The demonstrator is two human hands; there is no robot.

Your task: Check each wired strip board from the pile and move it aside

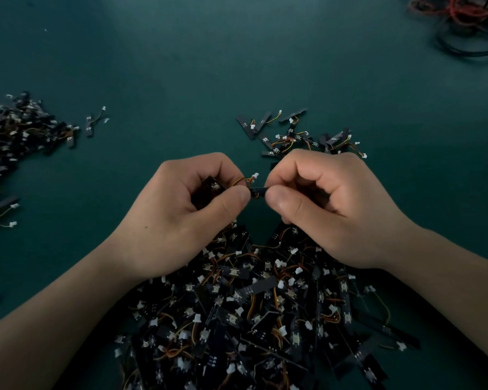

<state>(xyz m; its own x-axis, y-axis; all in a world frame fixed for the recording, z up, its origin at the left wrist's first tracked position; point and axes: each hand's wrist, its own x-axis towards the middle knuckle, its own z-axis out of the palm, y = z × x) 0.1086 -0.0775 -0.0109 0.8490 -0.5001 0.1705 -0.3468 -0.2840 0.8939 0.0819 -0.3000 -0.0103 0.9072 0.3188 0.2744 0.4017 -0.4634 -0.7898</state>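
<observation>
Just beyond the pile (251,319), left hand (181,218) and right hand (330,209) each keep a pinching grip on one strip board (258,190).

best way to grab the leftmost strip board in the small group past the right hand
Probably pinch the strip board by its long edges at the free far end, from the left: it lies flat, its near end tangled with neighbours.
</observation>
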